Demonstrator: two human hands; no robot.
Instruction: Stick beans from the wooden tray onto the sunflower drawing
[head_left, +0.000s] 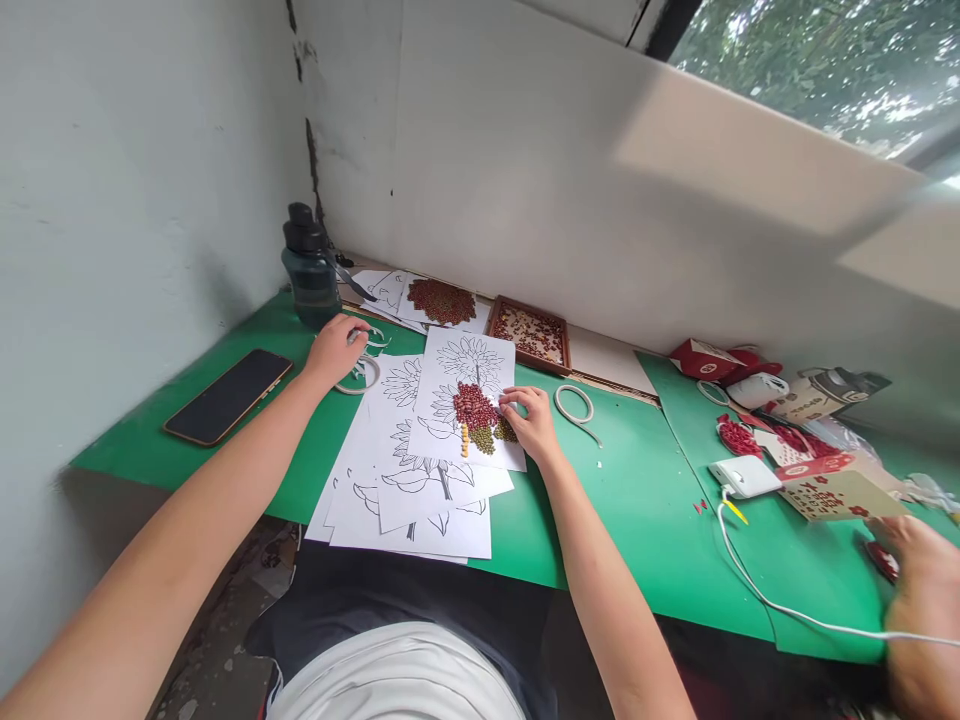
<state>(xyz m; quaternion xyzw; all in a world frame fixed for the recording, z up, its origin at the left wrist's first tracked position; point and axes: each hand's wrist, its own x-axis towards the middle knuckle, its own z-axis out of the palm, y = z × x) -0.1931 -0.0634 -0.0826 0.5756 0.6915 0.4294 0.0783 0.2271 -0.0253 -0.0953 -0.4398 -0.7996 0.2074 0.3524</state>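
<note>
At the left, the dark phone [229,396] lies short of the bottle [309,275]. The left hand [337,350] is held palm down at the end of a stretched arm, over pale coiled strips [363,377]; whether any are pinched cannot be told. The strips look light and pliable, best picked up by a loose end. Further right, red beans [474,408] are massed on the top sheet [450,375], which lies on other drawings. Being small and hard, the beans could roll if nudged; the thin paper is best held by bare margins. The right hand [532,415] is lowered there, fingers curled leftward, its pinch unclear.
</note>
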